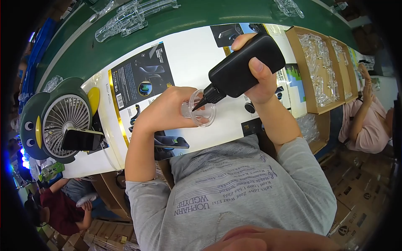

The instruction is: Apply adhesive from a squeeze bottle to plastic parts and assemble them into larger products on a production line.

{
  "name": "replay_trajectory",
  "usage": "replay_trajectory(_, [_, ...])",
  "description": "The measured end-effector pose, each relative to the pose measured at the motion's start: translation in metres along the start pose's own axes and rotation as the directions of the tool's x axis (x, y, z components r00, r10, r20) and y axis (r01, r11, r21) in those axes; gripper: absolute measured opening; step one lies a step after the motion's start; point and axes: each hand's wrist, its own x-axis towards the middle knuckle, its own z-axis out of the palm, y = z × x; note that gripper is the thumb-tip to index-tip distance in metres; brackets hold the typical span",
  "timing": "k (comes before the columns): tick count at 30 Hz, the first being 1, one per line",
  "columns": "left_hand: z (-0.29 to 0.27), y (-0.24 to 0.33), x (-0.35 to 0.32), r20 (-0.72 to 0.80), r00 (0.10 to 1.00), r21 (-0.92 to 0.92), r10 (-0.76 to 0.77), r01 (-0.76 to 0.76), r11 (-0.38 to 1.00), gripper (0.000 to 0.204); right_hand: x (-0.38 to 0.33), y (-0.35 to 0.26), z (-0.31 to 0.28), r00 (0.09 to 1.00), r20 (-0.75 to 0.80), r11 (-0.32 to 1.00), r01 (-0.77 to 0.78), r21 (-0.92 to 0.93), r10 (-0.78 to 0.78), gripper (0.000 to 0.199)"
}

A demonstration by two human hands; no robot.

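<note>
The left hand (166, 109) has its grip curled around a clear, round, cup-like plastic piece (209, 113), whose circular open end faces right, above a white printed sheet (184, 62) with dark product pictures. The right hand (264, 83) has its grip wrapped about a matte black plastic squeeze bottle (240, 69), thumb pressing the near side and a finger over the far side; the bottle is tilted down to the left, so that its narrow pointed black nozzle (201, 103) lies at the open end of the clear piece, though whether the tip touches the wall I cannot tell. At left on the desk stands a dark green animal-shaped fan (67, 119) with a yellow beak, a dark-screened phone (82, 140) just in front of it. To the right, a shallow brown cardboard box (302, 69) holds many clear moulded pieces (320, 69). More transparent tubular parts (130, 21) lie on the green surface (234, 10) beyond the sheet. A person in a pink top (368, 125) sits farther right.
</note>
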Motion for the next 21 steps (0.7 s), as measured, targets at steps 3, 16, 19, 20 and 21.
replay_trajectory(3, [-0.0003, 0.0007, -0.0003, -0.011, 1.0, -0.007, -0.009, 0.009, 1.0, 0.042, -0.0006, -0.0009, 0.0017, 1.0, -0.007, 1.0, -0.003, -0.004, 0.003, 0.03])
replay_trajectory(16, [-0.0024, 0.0045, -0.0002, -0.009, 1.0, -0.001, -0.014, 0.014, 1.0, 0.037, -0.001, -0.0026, 0.0017, 0.998, 0.056, 1.0, 0.004, -0.002, -0.004, 0.03])
replay_trajectory(19, [-0.0015, 0.0037, -0.0007, 0.002, 1.0, -0.02, -0.01, 0.01, 1.0, 0.036, -0.0014, -0.0024, 0.0013, 0.997, 0.082, 1.0, -0.014, 0.009, 0.013, 0.031])
replay_trajectory(20, [-0.0016, 0.0029, -0.0007, 0.011, 1.0, -0.024, -0.017, 0.017, 1.0, 0.036, -0.0009, -0.0018, 0.0013, 0.997, 0.083, 1.0, -0.002, -0.028, 0.005, 0.037])
replay_trajectory(21, [-0.0016, 0.0023, -0.0009, 0.02, 1.0, -0.028, -0.024, 0.025, 0.999, 0.036, -0.0006, -0.0013, 0.0015, 0.996, 0.084, 0.998, 0.009, -0.066, -0.004, 0.043])
